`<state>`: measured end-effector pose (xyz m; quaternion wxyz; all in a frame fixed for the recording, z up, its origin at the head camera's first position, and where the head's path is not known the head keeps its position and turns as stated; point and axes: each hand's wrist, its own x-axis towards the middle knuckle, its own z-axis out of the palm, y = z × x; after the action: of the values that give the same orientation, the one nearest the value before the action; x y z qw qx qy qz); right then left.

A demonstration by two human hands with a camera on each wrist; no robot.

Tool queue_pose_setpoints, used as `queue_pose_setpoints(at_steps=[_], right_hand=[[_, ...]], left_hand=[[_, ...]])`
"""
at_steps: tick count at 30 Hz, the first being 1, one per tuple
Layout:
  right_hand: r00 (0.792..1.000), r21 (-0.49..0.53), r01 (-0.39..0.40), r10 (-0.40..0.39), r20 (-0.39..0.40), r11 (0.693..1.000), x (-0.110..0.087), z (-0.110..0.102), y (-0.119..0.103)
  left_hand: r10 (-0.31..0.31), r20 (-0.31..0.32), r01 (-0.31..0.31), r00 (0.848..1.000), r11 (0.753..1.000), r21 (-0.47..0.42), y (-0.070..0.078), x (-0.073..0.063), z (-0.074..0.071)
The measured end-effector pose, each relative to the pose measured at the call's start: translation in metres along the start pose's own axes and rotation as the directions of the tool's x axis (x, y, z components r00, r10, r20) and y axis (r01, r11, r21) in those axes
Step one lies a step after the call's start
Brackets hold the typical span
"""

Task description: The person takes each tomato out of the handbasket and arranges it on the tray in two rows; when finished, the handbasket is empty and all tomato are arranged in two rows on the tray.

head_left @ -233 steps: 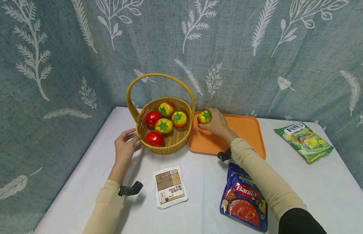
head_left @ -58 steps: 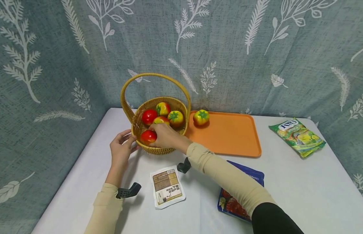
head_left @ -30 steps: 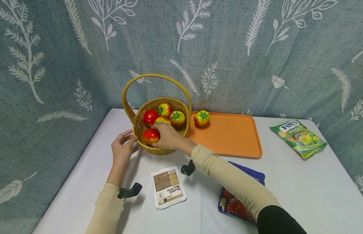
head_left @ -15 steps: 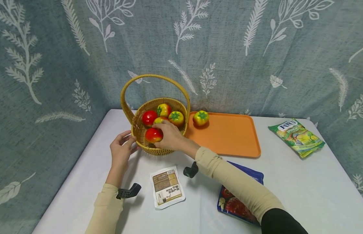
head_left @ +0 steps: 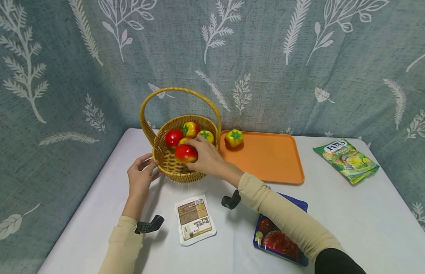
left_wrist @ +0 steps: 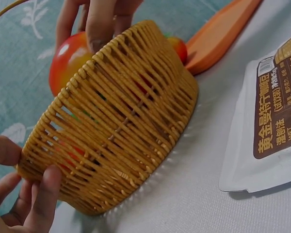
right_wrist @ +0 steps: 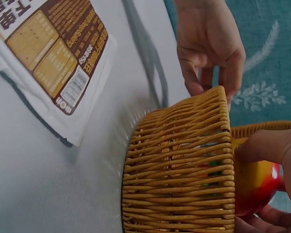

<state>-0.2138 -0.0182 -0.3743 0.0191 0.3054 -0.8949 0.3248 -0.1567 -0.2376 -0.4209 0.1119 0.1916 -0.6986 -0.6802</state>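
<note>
In the head view my right hand [head_left: 210,158] grips a red-and-yellow tomato [head_left: 186,153], raised within the front part of the wicker basket [head_left: 173,167]. The right wrist view shows the thumb on the tomato's yellow side [right_wrist: 252,187]. My left hand [head_left: 140,177] pinches the basket's left rim between thumb and fingers, also seen in the left wrist view. Behind the held fruit lie a red tomato [head_left: 174,139], a yellow-red tomato [head_left: 191,129] and others partly hidden by the right hand. One more tomato [head_left: 234,138] sits on the orange tray [head_left: 270,160], at its left end.
A white-edged packet [head_left: 195,220] lies on the table in front of the basket. The right forearm crosses over a blue sauce pouch [head_left: 279,243] and hides part of it. A green candy bag [head_left: 347,160] lies far right. A patterned curtain [head_left: 260,57] stands behind.
A tomato went from my right hand onto the tray's left end. The right hand then returned to the basket, gripped the front tomato and lifted it up and rightward. The left hand stays on the rim.
</note>
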Motion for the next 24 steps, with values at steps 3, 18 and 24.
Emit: queue_pose_setpoints(at_steps=[3,18,24], right_hand=[[1.0,-0.007,0.021,-0.021,0.0,1.0,-0.004,-0.002,-0.001],[0.988,-0.027,0.136,-0.138,-0.074,0.99,-0.022,-0.015,-0.007],[0.986,0.002,0.146,-0.145,-0.085,0.989,-0.034,-0.022,-0.006]], left_hand=[[-0.002,-0.006,0.002,1.0,1.0,0.0,-0.001,-0.001,0.0],[0.006,-0.012,-0.006,1.0,1.0,-0.014,-0.001,0.001,0.001],[0.007,-0.007,-0.007,1.0,1.0,-0.024,-0.001,0.001,0.0]])
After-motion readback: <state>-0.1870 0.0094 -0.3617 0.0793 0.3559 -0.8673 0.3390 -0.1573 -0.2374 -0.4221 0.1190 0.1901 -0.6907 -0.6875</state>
